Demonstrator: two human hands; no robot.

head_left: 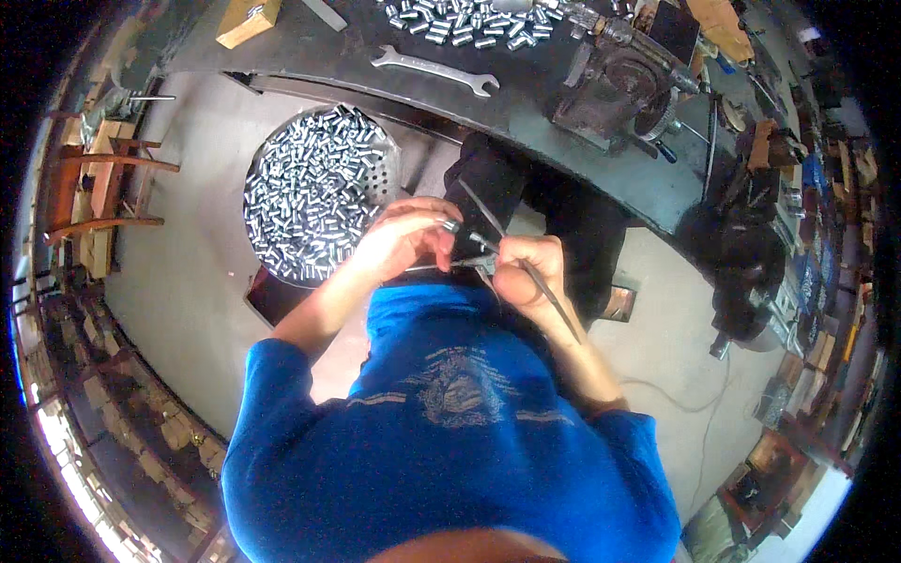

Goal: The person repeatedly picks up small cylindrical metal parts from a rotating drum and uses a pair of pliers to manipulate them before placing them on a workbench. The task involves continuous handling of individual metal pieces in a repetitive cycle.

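Observation:
My left hand (410, 239) is closed, with a small shiny metal cylinder (450, 225) at its fingertips above my lap. My right hand (528, 270) is wrapped round a long, thin, flat grey file (485, 208). One end of it points up and left past the left fingertips, and the other runs down along my right forearm. Between the two hands lies another silvery metal tool (472, 263), partly hidden by the fingers; its kind is unclear. Left of my left hand is a round perforated metal basin (382, 178), heaped with small metal cylinders (314, 192).
Ahead is a dark workbench (526, 113) with a double open-ended wrench (435, 68), a pile of metal cylinders (469, 21) and a wooden block (248, 22). A bench vise (624, 89) is fixed at its right. A wooden stool or rack (113, 183) stands at left. A cable (685, 408) crosses the floor.

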